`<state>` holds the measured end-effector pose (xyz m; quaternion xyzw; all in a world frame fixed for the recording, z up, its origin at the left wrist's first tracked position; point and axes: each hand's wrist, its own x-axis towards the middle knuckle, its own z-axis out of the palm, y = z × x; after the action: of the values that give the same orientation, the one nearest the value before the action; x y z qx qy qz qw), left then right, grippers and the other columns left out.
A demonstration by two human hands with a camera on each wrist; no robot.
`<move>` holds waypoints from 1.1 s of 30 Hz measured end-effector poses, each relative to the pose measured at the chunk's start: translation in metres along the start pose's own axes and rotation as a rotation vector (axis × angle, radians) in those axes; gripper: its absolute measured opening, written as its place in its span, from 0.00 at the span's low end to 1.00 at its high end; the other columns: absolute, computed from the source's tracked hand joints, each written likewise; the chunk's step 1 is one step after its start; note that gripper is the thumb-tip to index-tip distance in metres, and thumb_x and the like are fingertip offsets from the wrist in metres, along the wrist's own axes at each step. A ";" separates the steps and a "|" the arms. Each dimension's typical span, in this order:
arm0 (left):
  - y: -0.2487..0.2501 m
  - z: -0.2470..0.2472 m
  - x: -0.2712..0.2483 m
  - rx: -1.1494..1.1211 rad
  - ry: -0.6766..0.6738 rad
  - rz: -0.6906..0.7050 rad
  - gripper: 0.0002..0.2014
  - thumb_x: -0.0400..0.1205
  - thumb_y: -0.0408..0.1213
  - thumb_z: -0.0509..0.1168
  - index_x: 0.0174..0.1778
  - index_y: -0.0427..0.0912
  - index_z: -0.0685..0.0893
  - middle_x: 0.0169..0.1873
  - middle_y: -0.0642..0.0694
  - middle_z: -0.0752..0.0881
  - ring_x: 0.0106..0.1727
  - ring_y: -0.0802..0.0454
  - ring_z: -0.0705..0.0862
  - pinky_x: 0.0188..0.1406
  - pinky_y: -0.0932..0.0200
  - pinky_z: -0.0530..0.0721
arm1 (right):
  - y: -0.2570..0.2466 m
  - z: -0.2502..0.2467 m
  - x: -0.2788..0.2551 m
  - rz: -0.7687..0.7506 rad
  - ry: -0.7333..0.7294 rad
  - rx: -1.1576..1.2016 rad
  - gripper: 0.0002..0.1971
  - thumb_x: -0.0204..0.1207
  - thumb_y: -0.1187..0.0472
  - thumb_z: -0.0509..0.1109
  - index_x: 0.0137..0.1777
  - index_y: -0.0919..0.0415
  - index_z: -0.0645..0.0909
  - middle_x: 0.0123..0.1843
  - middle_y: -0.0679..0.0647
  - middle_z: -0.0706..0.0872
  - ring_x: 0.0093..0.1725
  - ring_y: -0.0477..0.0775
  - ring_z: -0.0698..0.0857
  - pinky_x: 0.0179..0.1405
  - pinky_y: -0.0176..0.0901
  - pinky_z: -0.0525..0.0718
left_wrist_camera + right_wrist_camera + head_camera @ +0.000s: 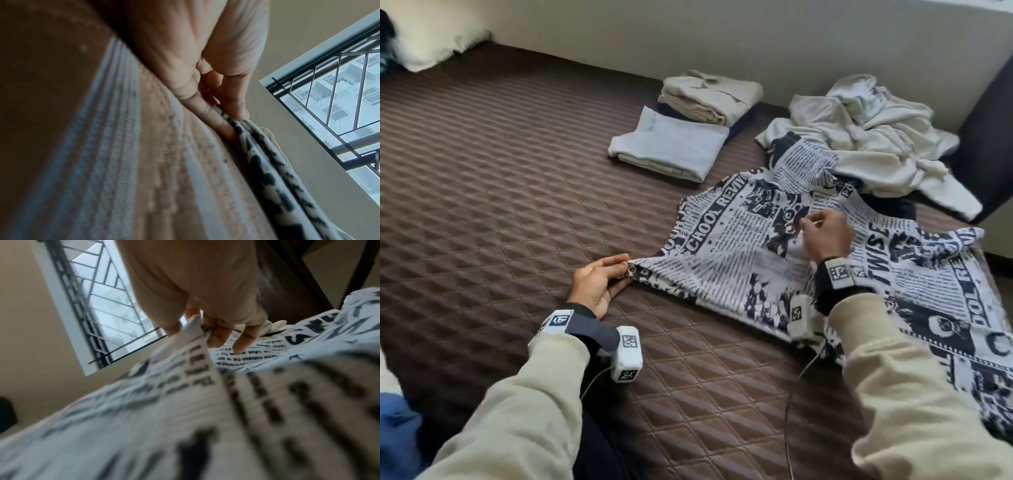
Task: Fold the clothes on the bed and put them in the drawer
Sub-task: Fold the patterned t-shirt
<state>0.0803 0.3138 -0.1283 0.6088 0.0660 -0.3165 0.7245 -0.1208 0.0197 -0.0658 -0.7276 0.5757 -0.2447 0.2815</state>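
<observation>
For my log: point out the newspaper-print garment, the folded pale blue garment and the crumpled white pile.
newspaper-print garment point(736, 246), head view, flat printed middle.
folded pale blue garment point(671, 144), head view, top face.
crumpled white pile point(866, 133), head view, centre folds.

On the bed point(517, 205), folded stacks point(688, 137) lie left of a crumpled heap point(876, 137), behind the spread garment point(739, 246).

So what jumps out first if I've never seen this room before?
The newspaper-print garment, spread on the bed's right side, with the left hand pinching its corner and the right hand pinching its middle. Behind it lie two folded piles and a crumpled white heap.
</observation>
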 end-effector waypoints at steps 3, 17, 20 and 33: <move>0.002 0.001 -0.001 0.005 -0.003 0.005 0.11 0.81 0.18 0.60 0.42 0.35 0.84 0.25 0.49 0.89 0.27 0.61 0.87 0.30 0.65 0.88 | 0.002 0.009 -0.015 -0.100 0.062 0.027 0.04 0.77 0.55 0.72 0.46 0.54 0.84 0.52 0.56 0.87 0.59 0.60 0.83 0.65 0.65 0.77; 0.004 -0.001 -0.001 0.029 -0.029 -0.023 0.12 0.81 0.18 0.60 0.44 0.39 0.84 0.31 0.52 0.90 0.39 0.56 0.86 0.37 0.61 0.90 | 0.022 0.009 -0.136 -0.533 -0.822 -0.227 0.35 0.80 0.54 0.71 0.83 0.46 0.60 0.87 0.48 0.44 0.86 0.52 0.41 0.82 0.51 0.42; 0.008 0.003 -0.002 0.110 -0.022 -0.040 0.13 0.82 0.16 0.59 0.44 0.39 0.82 0.40 0.47 0.85 0.42 0.55 0.83 0.62 0.50 0.83 | 0.023 0.018 -0.141 -0.533 -0.789 -0.371 0.36 0.81 0.51 0.68 0.85 0.43 0.54 0.88 0.50 0.40 0.86 0.56 0.37 0.83 0.56 0.42; -0.022 0.100 -0.096 1.358 -0.292 0.601 0.22 0.77 0.43 0.73 0.67 0.44 0.82 0.69 0.38 0.75 0.71 0.41 0.74 0.72 0.54 0.70 | 0.044 -0.009 -0.155 -0.571 -0.624 -0.279 0.32 0.81 0.47 0.68 0.82 0.57 0.65 0.83 0.60 0.65 0.82 0.62 0.62 0.81 0.50 0.57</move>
<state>-0.0364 0.2567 -0.0759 0.8651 -0.4089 -0.1537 0.2466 -0.1915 0.1618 -0.0952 -0.9274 0.2667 -0.0013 0.2622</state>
